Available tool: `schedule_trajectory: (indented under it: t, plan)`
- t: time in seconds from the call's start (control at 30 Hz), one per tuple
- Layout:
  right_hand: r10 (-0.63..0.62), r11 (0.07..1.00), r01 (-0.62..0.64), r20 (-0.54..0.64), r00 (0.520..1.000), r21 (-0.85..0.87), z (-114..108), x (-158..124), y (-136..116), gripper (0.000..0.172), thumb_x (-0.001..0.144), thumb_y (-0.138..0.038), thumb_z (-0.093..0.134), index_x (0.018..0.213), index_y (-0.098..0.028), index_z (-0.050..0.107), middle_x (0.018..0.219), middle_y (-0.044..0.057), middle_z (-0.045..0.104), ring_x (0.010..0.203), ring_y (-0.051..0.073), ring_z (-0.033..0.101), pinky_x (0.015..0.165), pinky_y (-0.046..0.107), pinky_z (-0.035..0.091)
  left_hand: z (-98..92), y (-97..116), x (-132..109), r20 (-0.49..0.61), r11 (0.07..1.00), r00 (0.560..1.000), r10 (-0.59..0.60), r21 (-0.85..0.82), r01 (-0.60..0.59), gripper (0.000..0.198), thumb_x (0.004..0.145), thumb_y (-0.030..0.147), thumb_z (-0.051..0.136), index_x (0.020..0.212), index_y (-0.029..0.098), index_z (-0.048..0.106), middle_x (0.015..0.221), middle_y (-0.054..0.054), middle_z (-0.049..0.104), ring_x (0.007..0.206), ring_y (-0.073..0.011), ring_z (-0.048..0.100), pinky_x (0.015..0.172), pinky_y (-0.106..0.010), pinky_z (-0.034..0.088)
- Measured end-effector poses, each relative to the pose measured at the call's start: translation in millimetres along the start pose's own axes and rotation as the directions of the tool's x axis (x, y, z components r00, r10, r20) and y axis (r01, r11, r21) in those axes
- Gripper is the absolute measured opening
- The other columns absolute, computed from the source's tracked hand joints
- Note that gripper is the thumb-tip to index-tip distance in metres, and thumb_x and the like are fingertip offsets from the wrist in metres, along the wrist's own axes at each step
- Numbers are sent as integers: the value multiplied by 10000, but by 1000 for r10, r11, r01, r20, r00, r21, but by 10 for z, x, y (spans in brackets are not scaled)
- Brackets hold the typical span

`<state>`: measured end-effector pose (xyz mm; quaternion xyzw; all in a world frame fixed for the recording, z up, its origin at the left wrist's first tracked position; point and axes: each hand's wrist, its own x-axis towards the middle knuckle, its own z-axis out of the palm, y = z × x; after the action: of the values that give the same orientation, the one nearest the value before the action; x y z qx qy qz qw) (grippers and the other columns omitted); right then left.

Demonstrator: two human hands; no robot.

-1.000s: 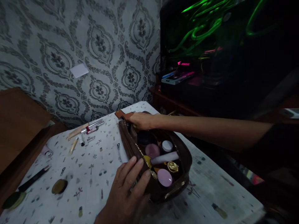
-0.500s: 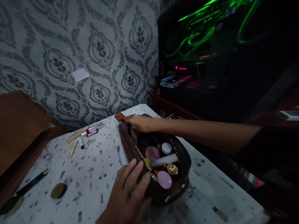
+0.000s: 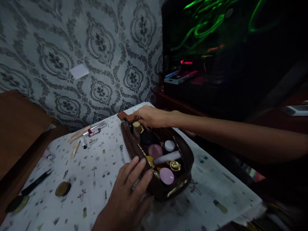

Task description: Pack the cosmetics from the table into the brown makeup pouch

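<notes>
A dark brown zip bag [image 3: 131, 141] lies on the table with its top unzipped. My left hand [image 3: 127, 189] rests against its near left side, fingers stretched out and apart. At the bag's far end, my right hand [image 3: 149, 116] reaches over the opening with bent fingers, close to a brown flap [image 3: 125, 116]; its fingertips are partly hidden. Just below that hand stands a bottle with a gold cap [image 3: 136, 126]. Also inside the bag are a pink-mauve round item [image 3: 155, 150], a white-lidded jar [image 3: 169, 145], a pale tube [image 3: 167, 157], a gold disc [image 3: 175, 165] and a pink round case [image 3: 166, 176].
Several slim cosmetic tubes [image 3: 93, 130] lie on the patterned tablecloth [image 3: 96, 192] at the back left. Nearer are a dark brush-like stick [image 3: 36, 183], a round brown-topped item [image 3: 63, 189] and a dark round item [image 3: 17, 203]. A dark glass-sided cabinet [image 3: 183, 83] with green lights stands at right.
My right hand has shifted slightly, and the gold-capped bottle beneath it now shows. My left hand stays on the bag's side. The view has tilted a little.
</notes>
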<state>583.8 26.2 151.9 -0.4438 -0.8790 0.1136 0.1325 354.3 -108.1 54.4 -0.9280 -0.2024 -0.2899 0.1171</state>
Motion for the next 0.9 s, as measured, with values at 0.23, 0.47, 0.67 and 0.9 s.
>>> schedule_trajectory:
  t: [0.23,0.47,0.67,0.9]
  plan:
    - [-100,995,103,-204,974,2,-2,-576,-109,230,947,-195,491,991,-159,713,883,38,707,773,154,613,695,250,380,-1,-22,-34,32,999,999,-3,-36,4,388,978,210,506,1351,106,489,1426,-185,523,1514,-278,255,1183,-434,328]
    - [-36,993,67,-312,949,92,86,-1024,-114,265,977,-256,454,1067,-198,696,945,39,709,821,172,642,745,270,453,34,-71,-68,26,997,1000,11,-72,-10,589,1006,314,494,1523,117,292,1488,-203,475,1514,-286,265,1173,-477,362]
    - [-24,992,69,-360,933,110,162,-1208,-105,285,1001,-326,446,1116,-224,685,1095,52,704,987,209,661,847,318,510,29,-68,-53,19,995,1000,-1,-99,3,601,1015,333,475,1543,133,268,1522,-199,446,1508,-289,286,1169,-490,379]
    - [-130,988,152,-449,884,14,330,-1388,-111,252,1011,-238,467,1182,-255,651,1201,42,686,1100,196,656,916,336,556,-2,-70,-55,35,996,999,-5,-94,8,575,1014,334,478,1524,140,297,1533,-189,442,1505,-295,292,1147,-494,413]
